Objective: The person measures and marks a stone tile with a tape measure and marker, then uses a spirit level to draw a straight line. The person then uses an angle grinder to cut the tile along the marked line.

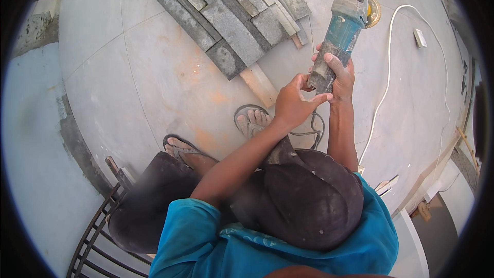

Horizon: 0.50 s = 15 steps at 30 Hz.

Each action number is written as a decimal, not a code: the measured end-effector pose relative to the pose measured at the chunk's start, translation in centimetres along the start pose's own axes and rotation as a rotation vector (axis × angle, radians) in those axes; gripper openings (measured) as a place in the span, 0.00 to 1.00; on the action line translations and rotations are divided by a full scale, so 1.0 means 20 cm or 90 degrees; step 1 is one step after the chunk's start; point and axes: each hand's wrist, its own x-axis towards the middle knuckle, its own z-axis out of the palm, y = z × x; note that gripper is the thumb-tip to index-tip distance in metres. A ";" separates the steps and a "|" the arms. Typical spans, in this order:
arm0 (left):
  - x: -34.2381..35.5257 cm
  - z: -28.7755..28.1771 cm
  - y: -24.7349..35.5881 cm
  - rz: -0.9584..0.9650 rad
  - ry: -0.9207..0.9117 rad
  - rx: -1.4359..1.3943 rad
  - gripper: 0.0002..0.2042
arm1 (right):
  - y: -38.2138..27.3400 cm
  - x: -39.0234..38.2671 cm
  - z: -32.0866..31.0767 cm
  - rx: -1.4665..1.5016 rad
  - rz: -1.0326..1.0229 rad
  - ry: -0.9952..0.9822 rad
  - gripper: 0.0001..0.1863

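Observation:
A teal and grey angle grinder [343, 33], dusty all over, is held up with its head pointing away from me. Its disc [373, 10] faces right at the far end. My right hand [342, 78] wraps round the dark rear body, thumb along the top. At the tail end, my left hand [294, 104] grips with its fingers and thumb; the fingertips are partly hidden behind the tool. A dark cord [320, 129] hangs below the grinder toward my knee. To the left of the grinder lies a panel of grey stone strips [231, 20].
Wooden strips [259, 85] stick out from under the stone panel. A white cable [387, 74] loops over the tiled floor [170, 77] at the right, near a white socket block [420, 38]. My sandalled feet [190, 154] are close to the panel. A dark metal rack [98, 237] stands lower left.

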 end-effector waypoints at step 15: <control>-0.09 0.06 -0.02 0.019 0.211 -0.268 0.22 | -0.03 -0.02 0.19 0.081 -0.032 0.086 0.16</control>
